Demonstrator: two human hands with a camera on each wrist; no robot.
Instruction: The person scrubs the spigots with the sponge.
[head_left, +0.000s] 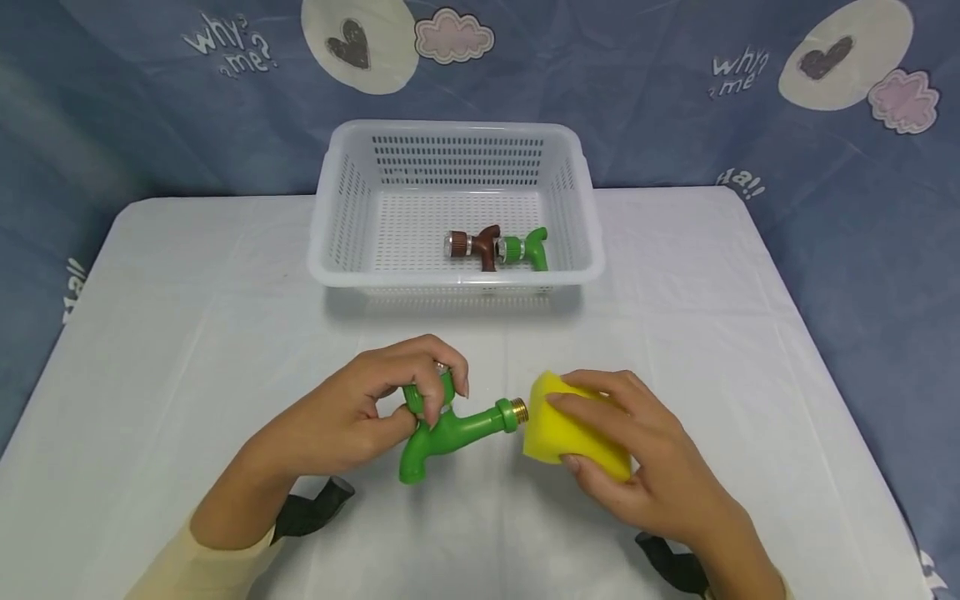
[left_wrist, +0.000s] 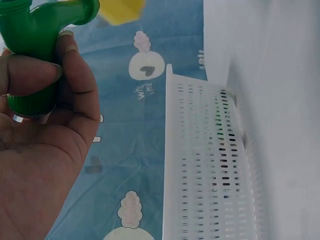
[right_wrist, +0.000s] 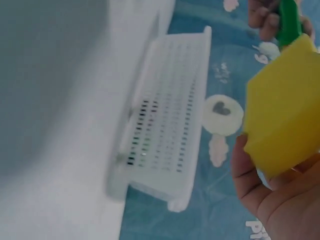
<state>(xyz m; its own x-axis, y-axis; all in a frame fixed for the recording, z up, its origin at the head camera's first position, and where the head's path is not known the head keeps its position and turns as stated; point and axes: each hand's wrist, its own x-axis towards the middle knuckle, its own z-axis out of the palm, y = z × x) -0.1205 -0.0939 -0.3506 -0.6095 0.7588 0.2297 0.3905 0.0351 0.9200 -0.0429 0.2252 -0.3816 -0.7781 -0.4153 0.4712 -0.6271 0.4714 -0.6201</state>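
In the head view my left hand [head_left: 375,408] grips a green faucet [head_left: 465,429] by its knob, with the spout pointing down and the brass threaded end toward the right. My right hand [head_left: 652,458] holds a yellow sponge [head_left: 573,429] between fingers and thumb. The sponge's left side is right by the threaded end; whether they touch I cannot tell. The left wrist view has the fingers wrapped about the faucet's knob [left_wrist: 35,97]. From the right wrist, the sponge [right_wrist: 285,110] hides part of the faucet [right_wrist: 289,25].
A white perforated basket [head_left: 457,279] stands at the back of the table [head_left: 187,358]. Inside it lie a brown faucet [head_left: 486,246] and another green faucet [head_left: 534,248], side by side. A blue printed curtain [head_left: 637,83] hangs behind the table.
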